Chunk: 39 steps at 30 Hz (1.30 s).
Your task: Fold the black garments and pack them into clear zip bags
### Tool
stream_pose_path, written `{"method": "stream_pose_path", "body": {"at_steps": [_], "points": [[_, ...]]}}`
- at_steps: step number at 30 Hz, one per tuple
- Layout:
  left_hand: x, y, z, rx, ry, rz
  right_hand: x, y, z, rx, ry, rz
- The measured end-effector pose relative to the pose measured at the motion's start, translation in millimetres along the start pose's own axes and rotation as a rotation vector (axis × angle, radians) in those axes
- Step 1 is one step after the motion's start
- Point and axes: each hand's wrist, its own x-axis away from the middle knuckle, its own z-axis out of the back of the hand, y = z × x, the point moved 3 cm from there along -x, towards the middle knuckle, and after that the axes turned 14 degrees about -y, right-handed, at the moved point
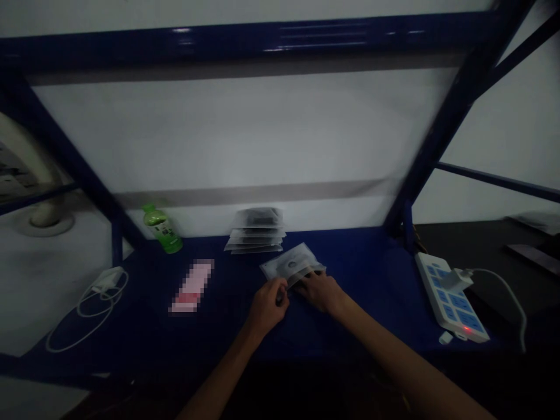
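Observation:
A frosted, see-through plastic bag (294, 261) lies tilted on the blue tabletop in front of me, with a dark round mark showing on it. My left hand (269, 302) is closed on the bag's near edge, thumb and fingers pinched together. Something small and dark shows at those fingers, too dim to name. My right hand (321, 290) grips the bag's near right edge, its fingertips partly hidden by the plastic. Behind the bag, a stack of similar flat bags (257, 232) with dark contents stands near the wall.
A green-capped bottle (163, 229) leans at the back left. Nearer are a blurred-out pink and white item (192, 287) and a white charger with cable (107, 280). On the right lies a power strip (450, 296) with a plugged-in adapter. Blue frame bars (441, 140) rise at both sides.

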Motion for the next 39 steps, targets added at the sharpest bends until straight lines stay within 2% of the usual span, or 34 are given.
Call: {"method": "stream_pose_path", "body": {"at_steps": [6, 10, 14, 17, 20, 25, 29, 32, 36, 39], "points": [[0, -2, 0.1, -0.006, 0.03, 0.01, -11, -16, 3, 0.022, 0.103, -0.026], [0, -3, 2.1, 0.011, 0.072, 0.053, -1, -10, 2, 0.025, 0.163, 0.006], [0, -3, 2.5, 0.028, 0.087, 0.063, 14, 3, -3, 0.045, 0.117, 0.099], [0, -3, 2.8, 0.023, 0.083, 0.059, 17, 7, -5, 0.087, 0.099, 0.102], [0, -2, 3.0, 0.021, 0.071, 0.054, 10, 1, -4, 0.105, 0.117, 0.041], [0, -2, 3.7, 0.024, 0.083, 0.058, -17, -16, 0, 0.102, 0.123, -0.049], [-1, -3, 4.1, 0.03, 0.084, 0.074, -28, -18, -2, 0.11, 0.139, -0.051], [-1, -4, 4.8, 0.041, 0.111, 0.078, -22, -16, -8, 0.12, 0.172, -0.015], [-1, -4, 5.1, 0.042, 0.132, 0.078, 0, -9, -23, 0.131, 0.229, 0.0], [-2, -3, 5.8, 0.047, 0.149, 0.087, 16, -5, -35, 0.159, 0.257, 0.066]]}}
